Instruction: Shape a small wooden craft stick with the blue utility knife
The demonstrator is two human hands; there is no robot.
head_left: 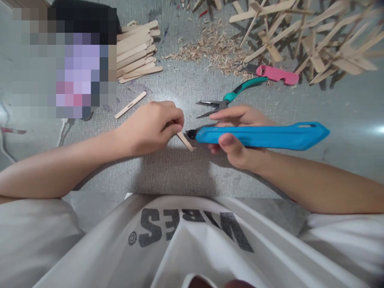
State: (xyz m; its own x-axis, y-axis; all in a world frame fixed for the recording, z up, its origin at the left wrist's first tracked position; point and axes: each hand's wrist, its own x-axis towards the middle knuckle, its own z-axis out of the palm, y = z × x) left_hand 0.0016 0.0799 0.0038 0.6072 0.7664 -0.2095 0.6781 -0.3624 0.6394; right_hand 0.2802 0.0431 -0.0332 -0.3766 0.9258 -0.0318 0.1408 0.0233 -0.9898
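Between the thumb and fingers of my left hand (153, 126) is a wooden craft stick (186, 141), its lower end pointing down to the right. My right hand (244, 140) grips a blue utility knife (264, 136), thumb along its near side. The knife's dark tip lies right beside the stick; whether the blade touches it I cannot tell. Just beyond my right fingers lie green-handled needle-nose pliers (223, 105) with their jaws apart. Another craft stick with a slot in it (131, 105) rests on the table above my left wrist.
A pile of craft sticks (138, 52) lies at the back left. Wood shavings (210, 50) cover the back middle, with a pink folding knife (279, 75), blade out, beside them. Joined stick pieces (315, 40) fill the back right. A white cable (62, 132) runs at the left.
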